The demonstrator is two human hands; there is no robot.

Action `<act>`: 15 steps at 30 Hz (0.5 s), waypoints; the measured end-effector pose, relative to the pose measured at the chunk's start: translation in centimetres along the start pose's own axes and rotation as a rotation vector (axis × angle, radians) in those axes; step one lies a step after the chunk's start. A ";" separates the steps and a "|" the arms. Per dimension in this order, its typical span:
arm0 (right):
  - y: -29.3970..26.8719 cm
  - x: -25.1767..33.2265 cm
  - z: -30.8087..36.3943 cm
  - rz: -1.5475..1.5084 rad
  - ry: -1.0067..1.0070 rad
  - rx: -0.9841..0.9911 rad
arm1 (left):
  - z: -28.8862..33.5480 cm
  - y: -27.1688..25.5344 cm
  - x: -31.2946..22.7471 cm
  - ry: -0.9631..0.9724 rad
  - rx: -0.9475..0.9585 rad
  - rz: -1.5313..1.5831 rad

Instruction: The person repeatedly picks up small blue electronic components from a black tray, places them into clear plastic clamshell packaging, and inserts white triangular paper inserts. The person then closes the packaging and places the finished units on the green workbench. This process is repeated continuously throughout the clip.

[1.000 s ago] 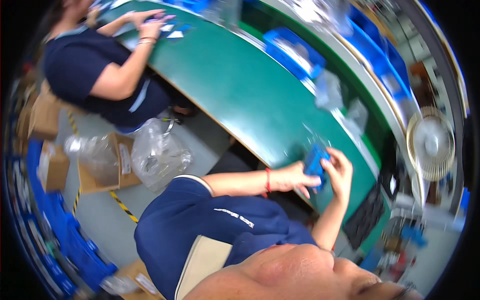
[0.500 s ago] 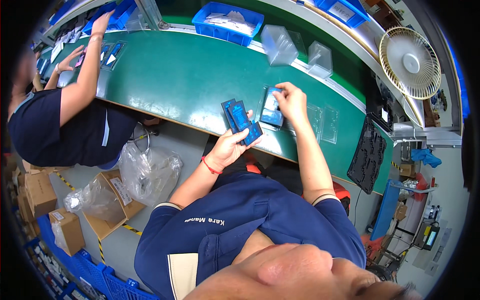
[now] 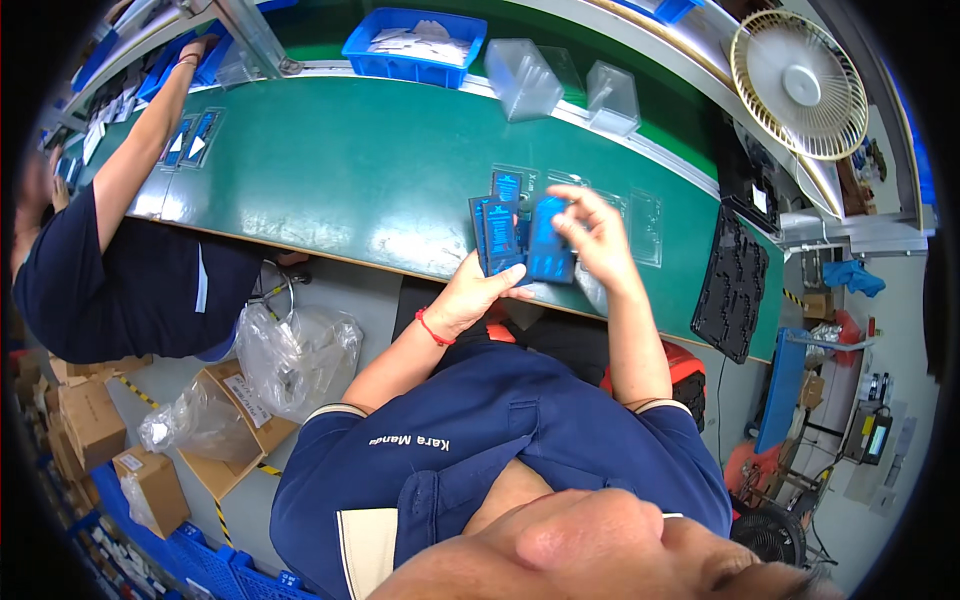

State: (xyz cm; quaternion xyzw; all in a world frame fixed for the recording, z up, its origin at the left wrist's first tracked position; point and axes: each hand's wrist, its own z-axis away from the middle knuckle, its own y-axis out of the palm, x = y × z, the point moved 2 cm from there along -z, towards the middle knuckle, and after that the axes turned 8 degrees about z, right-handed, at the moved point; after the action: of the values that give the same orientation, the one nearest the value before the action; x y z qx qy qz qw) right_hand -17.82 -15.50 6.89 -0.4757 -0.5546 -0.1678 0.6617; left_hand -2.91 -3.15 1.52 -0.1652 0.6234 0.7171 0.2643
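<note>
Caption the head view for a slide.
Left hand holds blue cards at a green bench; right hand holds another card.

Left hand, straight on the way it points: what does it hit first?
Past the flat blue pieces it holds, the left hand would likely meet the blurred blue piece at the right hand. They overlap in view, so depth is unclear.

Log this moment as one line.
left hand: holding blue-black panels | right hand: touching another panel, blurred | green table: clear trays, black tray farther right | blue bin: white slips
</note>
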 end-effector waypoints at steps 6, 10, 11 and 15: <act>-2.2 -5.7 -2.2 0.361 0.192 -0.235 | -0.1 -1.0 0.8 -0.017 0.045 0.120; -1.1 -3.3 -1.5 0.865 -0.126 -0.455 | -0.4 -0.9 0.6 -0.007 0.024 0.069; -1.0 -2.9 -1.2 0.762 -0.113 -0.420 | -0.5 -0.7 0.5 -0.014 0.008 0.028; -0.2 -1.6 0.6 0.149 -0.066 -0.184 | -2.1 0.8 1.3 0.028 0.017 -0.142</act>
State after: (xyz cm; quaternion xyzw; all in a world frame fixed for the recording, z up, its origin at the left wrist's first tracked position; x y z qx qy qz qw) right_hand -18.83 -15.62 5.56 -0.5796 -0.5216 -0.1527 0.6072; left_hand -4.56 -5.08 1.07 -0.2168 0.6197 0.6889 0.3074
